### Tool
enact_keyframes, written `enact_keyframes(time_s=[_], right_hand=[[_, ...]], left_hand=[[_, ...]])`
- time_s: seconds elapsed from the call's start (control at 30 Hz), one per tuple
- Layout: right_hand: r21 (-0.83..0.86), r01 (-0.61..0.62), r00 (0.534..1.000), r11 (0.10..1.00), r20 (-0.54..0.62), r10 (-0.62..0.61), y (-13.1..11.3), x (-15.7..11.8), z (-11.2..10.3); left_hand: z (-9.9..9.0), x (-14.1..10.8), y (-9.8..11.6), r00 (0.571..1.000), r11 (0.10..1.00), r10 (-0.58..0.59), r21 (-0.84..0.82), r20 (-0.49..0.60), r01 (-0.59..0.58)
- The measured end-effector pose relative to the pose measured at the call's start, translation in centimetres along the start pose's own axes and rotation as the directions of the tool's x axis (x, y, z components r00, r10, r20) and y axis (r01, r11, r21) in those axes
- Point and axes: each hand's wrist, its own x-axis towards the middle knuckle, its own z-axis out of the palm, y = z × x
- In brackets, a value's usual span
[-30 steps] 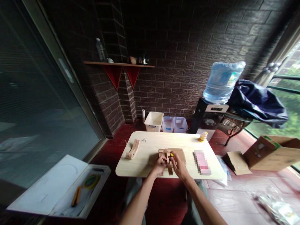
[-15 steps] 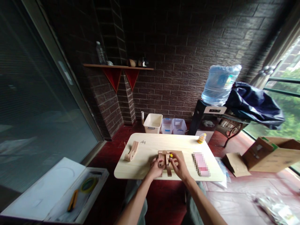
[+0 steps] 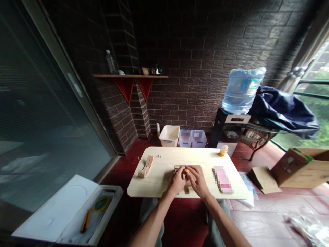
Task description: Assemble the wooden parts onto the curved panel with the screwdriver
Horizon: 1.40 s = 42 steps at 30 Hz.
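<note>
A tan wooden piece (image 3: 198, 168) lies at the near middle of the table, mostly covered by both hands, with a brown strip (image 3: 186, 189) poking out below them. My left hand (image 3: 178, 180) is over its left part, fingers curled in toward a small yellow-topped object (image 3: 187, 171). My right hand (image 3: 197, 180) has its thumb and fingers closed around that same object from the right. What the left fingertips hold, if anything, is too small to make out. A curved wooden part (image 3: 146, 167) rests at the table's left.
On the pale table (image 3: 164, 154) are a small yellow-and-clear bottle (image 3: 223, 151) at the back right and a pink blurred item (image 3: 223, 180) on the right. An open white box (image 3: 102, 214) with an orange-and-black tool (image 3: 85, 220) stands lower left. Bins (image 3: 169, 135) stand behind.
My left hand has moved right and up from the wooden piece's left side to the yellow-topped object, beside my right hand. The view has shifted slightly.
</note>
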Motion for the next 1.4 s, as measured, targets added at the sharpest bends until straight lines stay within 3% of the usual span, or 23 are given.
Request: enact_keyframes(time_s=[0.13, 0.33, 0.5, 0.7, 0.93, 1.13, 1.4], right_hand=[[-0.056, 0.001, 0.999, 0.998, -0.039, -0.003, 1.5, -0.8, -0.5], [-0.230, -0.110, 0.976, 0.967, -0.209, 0.061, 7.4, -4.8, -0.1], [-0.154, -0.187, 0.978, 0.970, -0.127, 0.168, 10.6, -7.4, 1.2], [-0.129, -0.202, 0.977, 0.971, -0.096, 0.190, 11.7, -8.1, 1.1], [-0.128, -0.174, 0.981, 0.976, -0.107, 0.161, 13.1, -8.8, 1.5], [-0.239, -0.164, 0.981, 0.957, -0.140, 0.133, 13.8, -9.0, 1.8], [-0.301, -0.124, 0.988, 0.945, -0.130, 0.088, 13.4, -8.8, 1.7]], left_hand=[[-0.1, 0.2, 0.5, 0.999, 0.998, 0.045, 0.043, 0.016, -0.046], [-0.5, 0.0, 0.0, 0.986, 0.960, 0.154, 0.226, 0.071, -0.166], [-0.5, 0.4, 0.2, 0.974, 0.953, 0.218, 0.202, 0.052, -0.225], [-0.7, 1.8, 0.3, 0.971, 0.970, 0.235, 0.058, 0.035, -0.236], [-1.1, 2.4, -0.2, 0.975, 0.976, 0.217, 0.022, 0.044, -0.218], [-0.9, 2.4, -0.1, 0.988, 0.988, 0.156, -0.022, 0.015, -0.156], [-1.5, 3.0, -0.4, 0.982, 0.987, 0.160, -0.048, 0.098, -0.155]])
